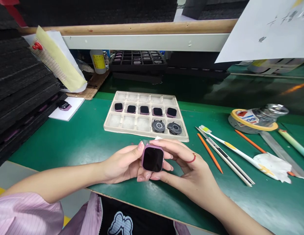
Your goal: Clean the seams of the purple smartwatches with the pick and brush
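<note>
While you hold it just above the green worktop (56,147), your left hand (121,163) and right hand (188,173) pinch a pink-framed smartwatch (152,158) between curled fingers, dark screen upward, near the worktop's front edge. Directly ahead stands a pulp tray (110,125) holding five dark-faced watch bodies (144,110) and two round metal parts (158,126), with three front cells open at left. Any set-down calls for clearing the tray's raised lip. A craft knife (224,156) and orange sticks (209,152) crowd the right; more room lies left.
</note>
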`<state>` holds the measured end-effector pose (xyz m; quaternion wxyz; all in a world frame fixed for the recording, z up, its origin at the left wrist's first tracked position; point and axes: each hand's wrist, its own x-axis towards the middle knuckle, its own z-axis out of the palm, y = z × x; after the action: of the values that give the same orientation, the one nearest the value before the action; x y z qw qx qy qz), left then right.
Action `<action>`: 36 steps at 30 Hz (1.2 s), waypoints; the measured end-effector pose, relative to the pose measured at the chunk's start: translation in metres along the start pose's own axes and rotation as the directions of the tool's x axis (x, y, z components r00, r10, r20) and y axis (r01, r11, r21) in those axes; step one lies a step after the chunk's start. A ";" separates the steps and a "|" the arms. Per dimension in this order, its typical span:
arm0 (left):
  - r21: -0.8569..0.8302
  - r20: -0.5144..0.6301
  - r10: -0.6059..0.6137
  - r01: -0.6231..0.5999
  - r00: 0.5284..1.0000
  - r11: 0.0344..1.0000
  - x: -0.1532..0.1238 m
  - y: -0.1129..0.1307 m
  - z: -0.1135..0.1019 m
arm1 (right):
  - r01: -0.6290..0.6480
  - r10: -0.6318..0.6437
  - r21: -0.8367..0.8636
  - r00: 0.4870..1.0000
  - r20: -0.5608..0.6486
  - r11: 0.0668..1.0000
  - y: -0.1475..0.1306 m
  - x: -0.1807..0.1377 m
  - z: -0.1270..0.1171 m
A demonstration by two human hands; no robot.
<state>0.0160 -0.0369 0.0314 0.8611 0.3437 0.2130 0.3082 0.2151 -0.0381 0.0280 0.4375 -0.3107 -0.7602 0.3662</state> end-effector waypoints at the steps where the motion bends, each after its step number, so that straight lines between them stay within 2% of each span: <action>1: -0.001 0.001 0.002 -0.002 1.000 1.000 0.000 0.000 0.000 | 0.001 -0.001 -0.003 1.000 0.004 1.000 0.000 0.000 0.000; 6: -0.018 0.015 -0.007 0.007 1.000 1.000 0.000 -0.002 -0.001 | -0.026 0.026 -0.008 1.000 0.006 1.000 -0.003 0.002 0.000; 9: 0.013 0.016 -0.022 0.022 1.000 1.000 0.001 -0.007 -0.002 | -0.054 0.054 -0.010 0.998 -0.035 0.998 -0.003 0.002 0.003; 15: 0.099 -0.024 -0.025 0.027 0.999 0.995 0.003 -0.014 -0.006 | -0.126 0.135 0.091 0.985 -0.104 0.988 -0.001 0.002 0.008; 20: 0.088 -0.004 -0.063 0.064 0.998 0.994 0.003 -0.014 -0.004 | -0.091 0.090 0.002 0.985 -0.146 0.996 -0.001 0.005 0.003; 23: 0.054 -0.005 -0.075 0.075 0.997 0.996 0.003 -0.012 -0.002 | -0.125 0.121 -0.010 0.973 -0.197 0.992 0.000 0.007 0.001; 26: 0.026 -0.024 -0.069 0.070 0.997 0.997 0.002 -0.008 -0.001 | -0.128 0.139 0.057 0.941 -0.309 0.990 0.001 0.005 -0.001; 27: 0.020 -0.029 -0.062 0.063 0.998 0.998 0.002 -0.007 -0.001 | -0.090 0.099 0.044 0.934 -0.344 0.995 0.000 0.003 -0.001; 29: 0.020 -0.031 -0.049 0.050 0.998 0.999 0.002 -0.006 -0.001 | 0.049 -0.080 -0.097 0.933 -0.350 0.994 -0.001 -0.002 -0.004; 32: 0.032 -0.053 -0.037 0.038 0.998 0.999 0.001 -0.007 -0.002 | 0.305 -0.365 -0.313 0.918 -0.154 0.899 -0.004 -0.007 -0.008; 34: 0.034 -0.080 -0.039 0.042 0.996 0.999 0.001 -0.008 -0.002 | 0.416 -0.453 -0.336 0.891 -0.037 0.845 -0.006 -0.008 -0.011; 36: 0.028 -0.091 -0.048 0.051 0.995 0.998 0.001 -0.008 -0.001 | 0.465 -0.486 -0.333 0.874 0.023 0.820 -0.006 -0.008 -0.013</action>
<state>0.0192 -0.0401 0.0245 0.8526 0.3371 0.2650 0.2988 0.2293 -0.0442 0.0343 0.4809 -0.1910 -0.8494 0.1038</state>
